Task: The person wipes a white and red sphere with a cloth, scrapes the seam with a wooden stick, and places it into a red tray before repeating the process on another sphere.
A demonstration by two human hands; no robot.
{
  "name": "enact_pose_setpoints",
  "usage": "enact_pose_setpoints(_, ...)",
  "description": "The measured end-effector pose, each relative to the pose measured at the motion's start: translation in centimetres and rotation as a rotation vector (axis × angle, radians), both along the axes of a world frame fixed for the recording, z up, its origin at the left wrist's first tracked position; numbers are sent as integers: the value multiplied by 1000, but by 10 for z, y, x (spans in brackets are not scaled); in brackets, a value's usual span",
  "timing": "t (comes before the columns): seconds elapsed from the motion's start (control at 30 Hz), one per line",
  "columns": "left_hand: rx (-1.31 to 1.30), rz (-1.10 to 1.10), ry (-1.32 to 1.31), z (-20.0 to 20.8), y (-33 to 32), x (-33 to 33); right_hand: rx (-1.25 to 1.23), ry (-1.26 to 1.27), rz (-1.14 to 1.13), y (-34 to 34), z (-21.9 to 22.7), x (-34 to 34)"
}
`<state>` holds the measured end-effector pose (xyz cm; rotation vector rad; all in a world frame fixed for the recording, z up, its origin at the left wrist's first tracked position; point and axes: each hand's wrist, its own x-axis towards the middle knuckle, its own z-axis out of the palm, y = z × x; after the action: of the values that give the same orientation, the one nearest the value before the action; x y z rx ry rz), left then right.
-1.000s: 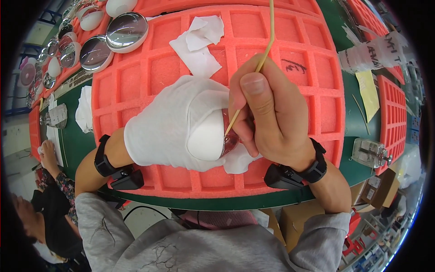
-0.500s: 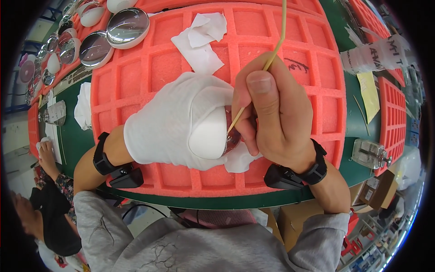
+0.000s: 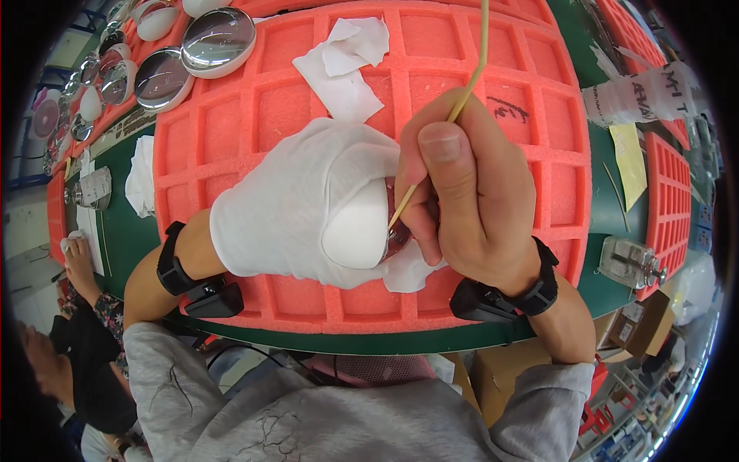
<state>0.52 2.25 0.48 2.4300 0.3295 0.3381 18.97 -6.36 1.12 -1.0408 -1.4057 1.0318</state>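
My left hand (image 3: 289,204), in a white cloth glove, is closed round a lens (image 3: 356,235) with a white rim, tilted so that its glassy face turns to the right. My bare right hand (image 3: 477,185) pinches a thin wooden stick (image 3: 479,58), bent near its upper part. The stick's lower tip meets the edge of the lens, just beside the gloved fingers. A scrap of white tissue (image 3: 408,271) shows below the lens. Both hands are over a red foam tray (image 3: 319,308) with square pockets.
White tissue (image 3: 346,65) lies crumpled on the tray ahead. Several large lenses (image 3: 219,42) stand at the far left. Glass bottles (image 3: 627,262) sit at right and left on the green table (image 3: 123,254). At the left edge, a co-worker's hand (image 3: 79,266) rests near a white cloth.
Hardly anything differs. The stick's tip has shifted very slightly along the lens edge, and the whole view has moved a little. Both hands keep their hold.
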Motion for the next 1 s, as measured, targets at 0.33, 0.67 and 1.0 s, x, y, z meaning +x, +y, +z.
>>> enact_pose_setpoints(0.33, -17, -20, 94, 13, -1, 7, 5, -98, 48, -1, 6, 4)
enact_pose_setpoints(0.67, -98, 30, -55, 5, -5, 3, -6, -84, 117, 0, 4, 7)
enact_pose_setpoints(1.0, -137, 36, 10, -4, 0, 2, -165, 95, -12, -3, 6, 0)
